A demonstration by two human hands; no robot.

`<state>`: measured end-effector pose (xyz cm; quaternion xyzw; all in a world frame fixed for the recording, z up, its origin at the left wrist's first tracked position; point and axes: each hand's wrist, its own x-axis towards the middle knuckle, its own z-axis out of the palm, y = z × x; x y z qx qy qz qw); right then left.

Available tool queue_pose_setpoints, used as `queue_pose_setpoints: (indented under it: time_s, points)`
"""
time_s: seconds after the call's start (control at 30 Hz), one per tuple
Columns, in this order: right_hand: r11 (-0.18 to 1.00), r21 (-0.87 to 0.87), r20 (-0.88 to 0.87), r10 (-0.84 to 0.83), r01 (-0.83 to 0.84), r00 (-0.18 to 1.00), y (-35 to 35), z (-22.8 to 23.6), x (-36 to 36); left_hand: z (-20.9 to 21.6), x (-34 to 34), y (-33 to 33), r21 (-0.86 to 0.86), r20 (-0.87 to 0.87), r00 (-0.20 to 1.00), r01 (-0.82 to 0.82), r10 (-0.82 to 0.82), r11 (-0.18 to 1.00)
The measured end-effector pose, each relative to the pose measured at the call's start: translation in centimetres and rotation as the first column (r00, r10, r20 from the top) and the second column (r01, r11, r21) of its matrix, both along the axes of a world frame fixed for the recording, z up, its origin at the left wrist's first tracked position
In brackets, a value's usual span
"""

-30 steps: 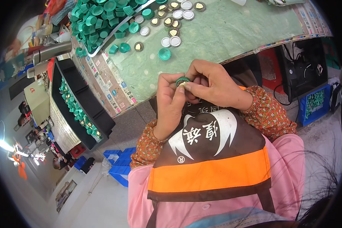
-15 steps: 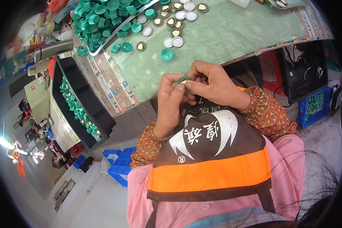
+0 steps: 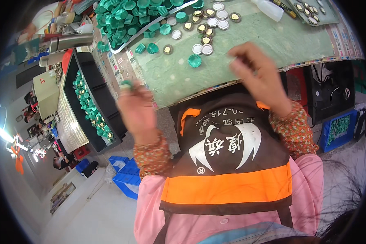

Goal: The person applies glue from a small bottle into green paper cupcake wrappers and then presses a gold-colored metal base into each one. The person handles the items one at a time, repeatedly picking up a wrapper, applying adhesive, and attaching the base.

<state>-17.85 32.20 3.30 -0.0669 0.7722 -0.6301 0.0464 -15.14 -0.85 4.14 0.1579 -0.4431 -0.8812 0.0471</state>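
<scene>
My left hand (image 3: pixel 139 110) is out at the left, past the table edge, close to the black bin. Its fingertips pinch a small green fluted cup (image 3: pixel 127 83), partly blurred; what lies inside it cannot be made out. Above the table's near edge hovers my right hand (image 3: pixel 258 75), thumb and index finger apart and nothing seen between them. Nearest to it on the table are a lone green fluted cup (image 3: pixel 194 61), silvery-white fluted caps (image 3: pixel 207 49) and dark fluted caps with pale yellow centres (image 3: pixel 202 28).
A tray (image 3: pixel 122 48) heaped with green cups stands at the back left. The long black bin (image 3: pixel 103 105) holds several filled green cups. A white bottle (image 3: pixel 270 10) and a tray of caps (image 3: pixel 333 17) lie at the back right. Blue crates (image 3: pixel 128 177) stand on the floor.
My hands have parted from the middle. The left has carried the green cup left towards the black bin; the right has moved right and over the table. The view has shifted slightly.
</scene>
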Motion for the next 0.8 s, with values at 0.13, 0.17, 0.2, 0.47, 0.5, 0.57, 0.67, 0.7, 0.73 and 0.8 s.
queue_pose_setpoints:
  time_s: [0.13,0.17,0.2,0.47,0.5,0.57,0.67,0.7,0.73,0.8]
  points:
    - [0.780,0.402,-0.590,-0.181,0.480,0.787,5.3,-1.0,-4.3,3.2,-1.1,-7.8,0.218,-0.204,0.972,-0.073,0.118,0.973]
    - [0.650,0.483,-0.713,-0.097,0.587,0.694,6.7,-1.1,-5.6,3.1,-1.4,-8.3,0.263,-0.180,0.975,-0.076,0.127,0.962]
    - [0.581,0.518,-0.742,-0.061,0.628,0.668,6.7,-0.7,-6.2,3.0,-1.7,-8.4,0.308,-0.153,0.978,-0.087,0.140,0.947]
    - [0.486,0.701,-0.585,-0.025,0.521,0.811,4.9,-0.1,-8.8,-0.3,-6.7,3.1,-0.981,0.168,0.982,0.175,-0.081,0.085]
    - [0.467,0.708,-0.587,-0.027,0.529,0.809,4.7,-0.3,-9.0,-0.4,-7.4,3.8,-0.978,0.162,0.985,0.152,-0.066,-0.143]
    - [0.451,0.735,-0.563,-0.012,0.506,0.827,4.9,-0.7,-9.8,-0.4,-8.3,4.5,-0.957,0.188,0.981,0.172,-0.049,-0.233]
    - [0.491,0.711,-0.566,-0.026,0.504,0.824,6.0,-2.2,-10.8,-1.2,-8.9,4.2,-0.942,0.206,0.976,0.176,-0.076,-0.286]
    - [0.517,0.691,-0.574,-0.033,0.505,0.818,6.4,-2.7,-10.9,-1.7,-8.9,3.8,-0.941,0.209,0.974,0.176,-0.088,-0.288]
    - [0.549,0.669,-0.580,-0.035,0.501,0.814,6.8,-3.0,-10.7,-2.2,-8.7,3.5,-0.974,0.187,0.977,0.172,-0.104,-0.145]
    - [0.610,0.624,-0.591,-0.040,0.488,0.806,7.3,-3.0,-10.1,-2.7,-8.2,3.2,-0.976,0.141,0.982,0.159,-0.124,0.150]
